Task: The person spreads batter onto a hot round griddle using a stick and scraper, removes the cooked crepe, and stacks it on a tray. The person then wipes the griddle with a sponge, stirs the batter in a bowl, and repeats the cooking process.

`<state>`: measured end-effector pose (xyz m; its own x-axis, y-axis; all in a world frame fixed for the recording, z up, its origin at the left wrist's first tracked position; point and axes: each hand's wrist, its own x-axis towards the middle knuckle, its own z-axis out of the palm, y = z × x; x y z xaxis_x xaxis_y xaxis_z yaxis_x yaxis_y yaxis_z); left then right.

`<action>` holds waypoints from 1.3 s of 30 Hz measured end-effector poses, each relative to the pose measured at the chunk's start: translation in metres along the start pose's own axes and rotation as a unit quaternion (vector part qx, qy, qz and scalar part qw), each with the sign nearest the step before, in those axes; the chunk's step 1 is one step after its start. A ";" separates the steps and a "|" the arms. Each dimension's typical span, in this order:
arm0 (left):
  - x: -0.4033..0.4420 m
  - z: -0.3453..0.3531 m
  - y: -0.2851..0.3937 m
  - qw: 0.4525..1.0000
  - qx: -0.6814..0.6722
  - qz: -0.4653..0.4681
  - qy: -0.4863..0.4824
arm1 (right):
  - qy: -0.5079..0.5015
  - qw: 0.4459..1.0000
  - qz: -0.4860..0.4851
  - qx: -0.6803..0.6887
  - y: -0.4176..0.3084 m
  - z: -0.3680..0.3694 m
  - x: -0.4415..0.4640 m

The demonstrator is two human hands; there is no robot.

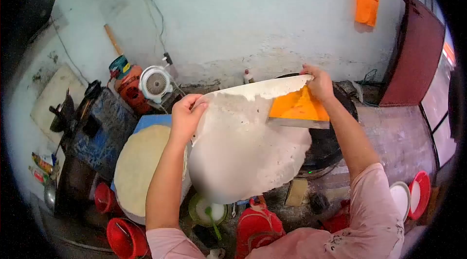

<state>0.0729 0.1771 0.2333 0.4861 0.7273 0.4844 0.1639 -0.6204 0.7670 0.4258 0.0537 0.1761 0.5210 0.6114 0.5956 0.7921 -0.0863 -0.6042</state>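
A large, thin, round flatbread [243, 147] hangs between my hands, its top edge pulled taut and its lower part drooping. My left hand [187, 115] pinches it at the upper left. My right hand [319, 84] grips the upper right edge together with an orange scraper [296, 106], whose straight blade points down in front of the sheet. Behind and to the right, a round black griddle [323, 149] is partly covered by the flatbread and my right forearm. Left of my left forearm lies a round pale stack of flatbreads [146, 169], partly hidden by that arm.
A blue board [154, 122] shows under the stack. Below the hanging sheet is a bowl [200, 210] with a green ladle [214, 222]. Red basins [126, 237] stand at lower left, others at far right. A white fan [156, 84] and gas cylinder [131, 91] are near the wall.
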 end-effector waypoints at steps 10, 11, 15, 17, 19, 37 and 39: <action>0.071 -0.066 -0.132 0.966 0.222 -0.097 0.095 | -0.110 0.962 -0.167 -0.184 -0.139 0.033 0.077; 0.086 -0.083 -0.143 0.959 0.236 -0.061 0.144 | -0.071 0.963 -0.201 -0.166 -0.162 0.031 0.084; 0.069 -0.177 -0.071 0.959 0.014 0.054 0.276 | 0.056 0.948 -0.301 -0.088 -0.256 0.012 0.072; 0.012 -0.202 -0.023 0.922 0.041 0.097 0.373 | 0.107 0.931 -0.349 -0.026 -0.277 0.019 0.041; -0.057 -0.224 -0.018 0.878 0.119 0.159 0.435 | 0.110 0.898 -0.417 0.087 -0.274 0.036 -0.006; -0.356 -0.252 -0.232 0.861 0.421 -0.116 0.259 | -0.383 0.917 -0.105 0.038 -0.139 0.203 -0.191; -0.348 -0.256 -0.217 0.868 0.421 -0.133 0.228 | -0.331 0.937 -0.073 0.086 -0.100 0.182 -0.186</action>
<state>-0.3519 0.1334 0.0064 -0.0244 0.7994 0.6003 0.8809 -0.2667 0.3911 0.1920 0.0919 0.0290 0.0543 0.9655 0.2546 0.7477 0.1297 -0.6513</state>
